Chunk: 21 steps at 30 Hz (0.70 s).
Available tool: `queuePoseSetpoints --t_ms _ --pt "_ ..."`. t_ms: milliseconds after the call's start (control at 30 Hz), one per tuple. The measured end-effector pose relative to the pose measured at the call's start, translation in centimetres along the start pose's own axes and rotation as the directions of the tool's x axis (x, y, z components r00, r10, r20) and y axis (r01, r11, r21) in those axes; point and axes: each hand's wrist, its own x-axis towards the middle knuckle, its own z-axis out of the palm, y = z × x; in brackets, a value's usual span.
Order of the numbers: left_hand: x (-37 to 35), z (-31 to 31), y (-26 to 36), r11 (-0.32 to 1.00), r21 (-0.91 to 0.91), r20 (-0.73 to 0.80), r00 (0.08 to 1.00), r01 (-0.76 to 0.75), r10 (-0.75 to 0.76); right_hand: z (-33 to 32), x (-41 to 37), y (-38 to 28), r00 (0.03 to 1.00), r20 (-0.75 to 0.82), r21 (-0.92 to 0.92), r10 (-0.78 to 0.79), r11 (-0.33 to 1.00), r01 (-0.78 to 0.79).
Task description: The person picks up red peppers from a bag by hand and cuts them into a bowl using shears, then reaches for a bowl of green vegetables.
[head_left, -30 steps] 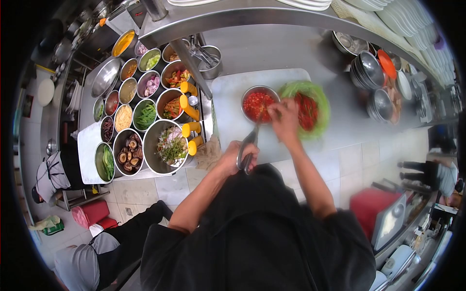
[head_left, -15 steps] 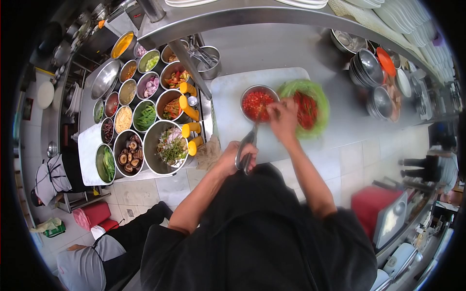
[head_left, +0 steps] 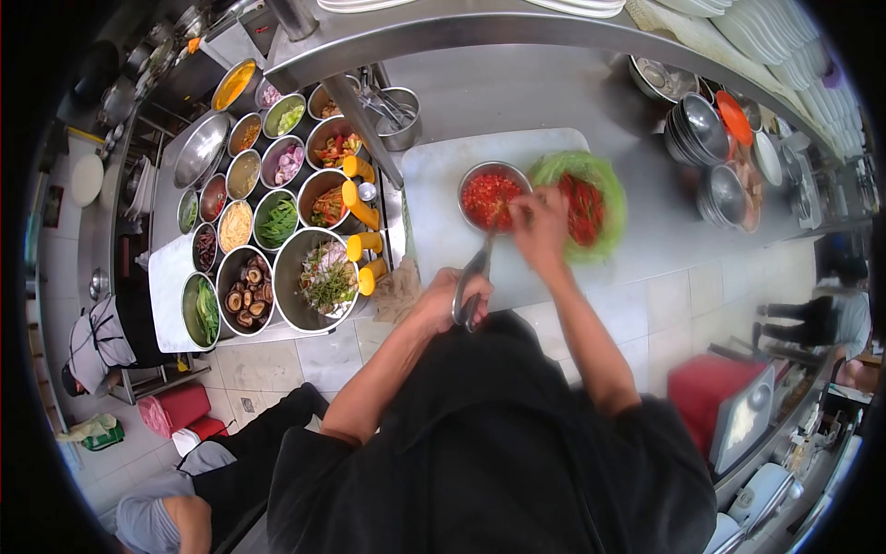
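Observation:
My left hand [head_left: 454, 300] is closed around the handles of a pair of scissors [head_left: 480, 270], whose blades point up over the near rim of a steel bowl [head_left: 466, 214]. Chopped red chili [head_left: 489, 196] fills much of that bowl. At the bowl's right edge my right hand [head_left: 543, 226] pinches what looks like a red chili close to the blade tips; its fingers mostly cover it. Just right of this hand, a green plastic bag [head_left: 609, 189] lies open with whole red chilies [head_left: 583, 210] inside. Bowl and bag rest on a white cutting board [head_left: 434, 171].
Left stand several steel pots of ingredients, including mushrooms [head_left: 247, 294], with yellow-handled tools [head_left: 365, 245] beside them. A cloth [head_left: 399, 288] lies at the counter edge. Stacked bowls [head_left: 697, 129] are at right, an overhead shelf [head_left: 517, 32] ahead. A co-worker [head_left: 175, 508] is at lower left.
My hands, the scissors and the bowl stay almost in place, with only slight shifts. The co-worker at lower left has moved down, and an arm now shows.

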Motion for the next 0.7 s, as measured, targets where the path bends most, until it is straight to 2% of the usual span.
queuePoseSetpoints --t_ms 67,267,367,400,500,567,600,633,700 --pt "-0.1 0.0 -0.4 0.999 -0.039 0.004 1.000 0.007 -0.007 -0.4 0.4 -0.2 1.000 0.001 -0.010 -0.002 1.000 0.002" --pt "0.0 -0.5 -1.3 1.000 0.023 0.019 1.000 -0.013 0.012 -1.1 2.8 -3.7 0.999 0.034 0.202 0.025 0.979 -0.031" --pt "0.1 -0.7 -1.7 1.000 0.002 0.023 1.000 -0.018 0.018 -0.4 4.2 -8.3 0.975 0.130 0.359 -0.179 0.926 0.122" --pt "0.4 -1.1 -2.1 0.999 0.025 0.062 0.998 -0.020 0.018 0.1 4.4 -10.4 0.959 0.171 0.404 -0.228 0.904 0.143" --pt "0.3 -1.2 -3.5 0.982 -0.103 0.052 0.985 -0.158 0.164 2.6 3.4 -17.4 0.876 0.314 0.598 -0.366 0.793 0.117" --pt "0.5 -2.0 -4.2 0.973 0.078 0.062 0.975 -0.218 0.213 5.1 3.0 -20.1 0.739 0.451 0.611 -0.500 0.777 0.153" --pt "0.6 -2.4 -4.4 0.954 0.167 0.070 0.968 -0.248 0.240 6.3 2.4 -21.1 0.737 0.438 0.582 -0.515 0.787 0.204" --pt "0.8 -2.6 -4.7 0.957 0.143 0.061 0.967 -0.253 0.247 6.6 2.4 -21.6 0.733 0.424 0.553 -0.531 0.793 0.255" --pt "1.0 -2.7 -5.3 0.962 0.085 0.035 0.965 -0.261 0.259 5.8 3.1 -21.1 0.782 0.404 0.603 -0.475 0.781 0.163"
